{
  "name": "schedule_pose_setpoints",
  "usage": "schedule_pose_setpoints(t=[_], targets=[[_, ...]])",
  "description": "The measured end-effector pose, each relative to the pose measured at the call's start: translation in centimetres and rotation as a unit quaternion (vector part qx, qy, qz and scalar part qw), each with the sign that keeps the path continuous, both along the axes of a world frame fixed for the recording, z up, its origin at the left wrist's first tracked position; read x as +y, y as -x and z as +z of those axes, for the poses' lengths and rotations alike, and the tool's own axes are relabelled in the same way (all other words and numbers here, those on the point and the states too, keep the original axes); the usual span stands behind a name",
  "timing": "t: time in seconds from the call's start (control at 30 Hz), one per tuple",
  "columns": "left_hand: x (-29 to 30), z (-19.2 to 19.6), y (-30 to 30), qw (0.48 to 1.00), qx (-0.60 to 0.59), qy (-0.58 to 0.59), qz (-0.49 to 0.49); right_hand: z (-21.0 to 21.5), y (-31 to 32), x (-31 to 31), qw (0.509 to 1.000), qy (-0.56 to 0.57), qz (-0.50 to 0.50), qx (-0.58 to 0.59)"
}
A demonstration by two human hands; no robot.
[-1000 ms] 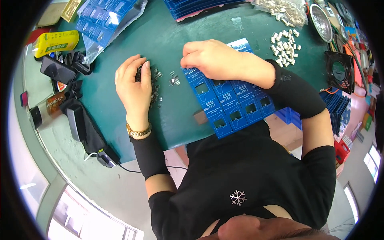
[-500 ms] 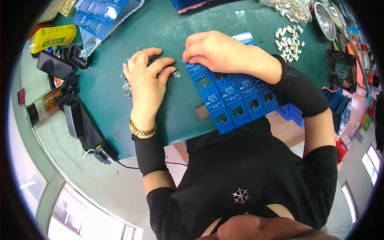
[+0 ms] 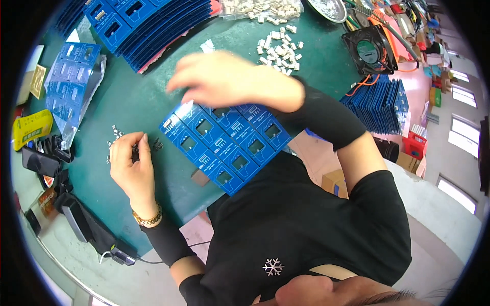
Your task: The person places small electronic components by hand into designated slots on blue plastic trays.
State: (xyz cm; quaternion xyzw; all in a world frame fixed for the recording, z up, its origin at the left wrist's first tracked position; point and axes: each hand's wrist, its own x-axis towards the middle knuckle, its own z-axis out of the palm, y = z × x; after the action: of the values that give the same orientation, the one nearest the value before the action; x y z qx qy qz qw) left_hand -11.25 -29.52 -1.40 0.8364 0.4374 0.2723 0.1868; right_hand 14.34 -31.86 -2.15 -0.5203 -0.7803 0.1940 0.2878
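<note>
Left hand (image 3: 131, 168) fingers pinch tiny parts (image 3: 116, 135) mid-left; right hand (image 3: 229, 79) blurred, grip unclear. I expect sleeve knocks blue panel (image 3: 224, 145), scatters parts.

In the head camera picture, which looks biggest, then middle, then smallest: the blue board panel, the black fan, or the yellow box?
1. Blue board panel, plainly the biggest.
2. Black fan.
3. Yellow box, smallest; it sits near the bent rim of the picture, so fan and box are a close call.

Glossy blue circuit panel (image 3: 224, 148); matt green table mat (image 3: 148, 97); white plastic connectors (image 3: 279, 48)
</note>
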Motion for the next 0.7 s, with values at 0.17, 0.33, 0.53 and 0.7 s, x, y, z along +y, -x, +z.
schedule_pose_setpoints(t=[0.17, 0.33, 0.53, 0.7], targets=[[-0.6, -1.2, -0.3, 0.998, -0.055, 0.012, 0.010, -1.0, -9.6, -3.2, 0.929, -0.014, -0.311, -0.199], [-1.3, -1.1, -2.4, 0.997, -0.075, 0.034, -0.003, -1.2, -8.7, -4.9, 0.932, 0.014, -0.329, -0.152], [-0.5, -0.2, -4.8, 0.997, -0.019, 0.045, -0.059, -3.0, -8.6, -5.2, 0.947, -0.088, -0.293, -0.099], [0.1, -0.1, -5.3, 0.992, 0.024, 0.090, -0.089, -3.9, -9.5, -5.5, 0.956, -0.096, -0.273, -0.044]])
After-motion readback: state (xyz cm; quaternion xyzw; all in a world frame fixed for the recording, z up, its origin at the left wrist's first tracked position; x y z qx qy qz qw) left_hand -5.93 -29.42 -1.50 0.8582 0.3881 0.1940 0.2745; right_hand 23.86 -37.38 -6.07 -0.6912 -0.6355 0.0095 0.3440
